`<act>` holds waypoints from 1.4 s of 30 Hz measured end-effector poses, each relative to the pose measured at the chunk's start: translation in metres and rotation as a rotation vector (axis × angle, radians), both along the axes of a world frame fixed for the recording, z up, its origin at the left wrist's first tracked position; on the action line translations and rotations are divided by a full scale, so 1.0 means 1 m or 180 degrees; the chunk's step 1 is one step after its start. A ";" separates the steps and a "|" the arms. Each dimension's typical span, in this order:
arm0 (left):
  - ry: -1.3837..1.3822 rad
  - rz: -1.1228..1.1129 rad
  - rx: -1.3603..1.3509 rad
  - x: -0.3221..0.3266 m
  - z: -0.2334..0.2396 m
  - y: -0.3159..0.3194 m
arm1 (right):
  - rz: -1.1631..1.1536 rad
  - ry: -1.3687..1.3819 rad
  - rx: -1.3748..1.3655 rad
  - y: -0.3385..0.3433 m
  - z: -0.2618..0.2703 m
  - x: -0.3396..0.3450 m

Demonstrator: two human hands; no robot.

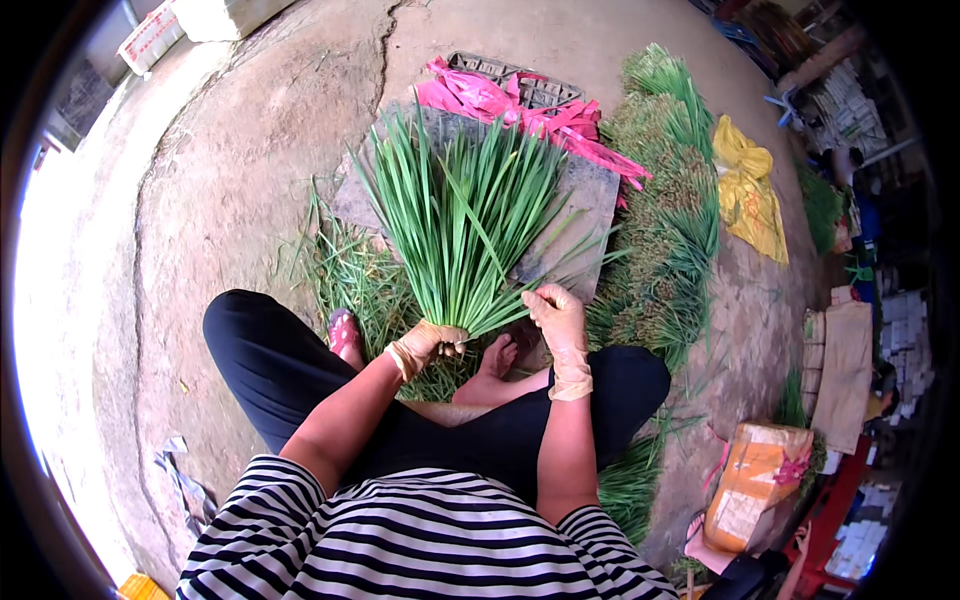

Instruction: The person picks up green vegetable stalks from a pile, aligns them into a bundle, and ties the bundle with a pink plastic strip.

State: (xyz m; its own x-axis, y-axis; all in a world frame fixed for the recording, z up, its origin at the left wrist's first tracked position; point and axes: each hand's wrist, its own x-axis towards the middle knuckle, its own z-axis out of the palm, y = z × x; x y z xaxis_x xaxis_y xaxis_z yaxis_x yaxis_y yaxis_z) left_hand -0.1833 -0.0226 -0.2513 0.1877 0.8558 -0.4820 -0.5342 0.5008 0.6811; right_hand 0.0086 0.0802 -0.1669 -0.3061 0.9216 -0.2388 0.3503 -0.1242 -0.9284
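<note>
My left hand (433,343), in a thin pale glove, grips a fanned bunch of long flat green leaves (465,217), which look like garlic chives, at their narrow end. The leaves spread away from me over a grey board (574,225). At the bunch's right side, my gloved right hand (559,315) has its thumb and fingers pinched on the outer leaf blades. A few loose blades stick out to the right beyond that hand. The cut ends inside my left fist are mostly hidden.
Loose leaves (360,266) litter the floor around my feet. Pink plastic strips (487,94) lie across the board's far edge, beside a black plastic crate (551,94). Bundled greens (652,202) form a long row at right. Beyond are a yellow bag (750,195) and a taped box (757,480).
</note>
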 end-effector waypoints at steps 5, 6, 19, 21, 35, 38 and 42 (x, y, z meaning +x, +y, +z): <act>-0.0197 0.0086 -0.0040 0.003 0.000 0.000 | 0.0067 -0.0567 0.0326 0.005 -0.011 -0.032; -0.0206 0.0171 -0.0053 0.004 0.003 -0.001 | -0.0031 -0.0345 0.0232 0.000 -0.014 -0.032; -0.1407 0.0280 -0.0003 0.000 0.009 0.011 | 0.1391 -0.0139 0.1732 -0.072 0.028 -0.033; -0.1377 0.0573 -0.0393 0.004 0.022 0.014 | 0.1480 -0.0169 0.1752 -0.072 0.030 -0.032; -0.1376 0.0695 -0.0467 0.014 0.032 0.027 | 0.1989 -0.0058 0.1053 -0.075 0.037 -0.023; -0.1417 0.0794 -0.0603 0.015 0.034 0.032 | 0.2326 0.0779 -0.0127 -0.083 0.044 -0.018; -0.1575 0.0874 -0.0556 0.002 0.037 0.035 | 0.2971 -0.0716 -0.0248 -0.082 0.051 -0.020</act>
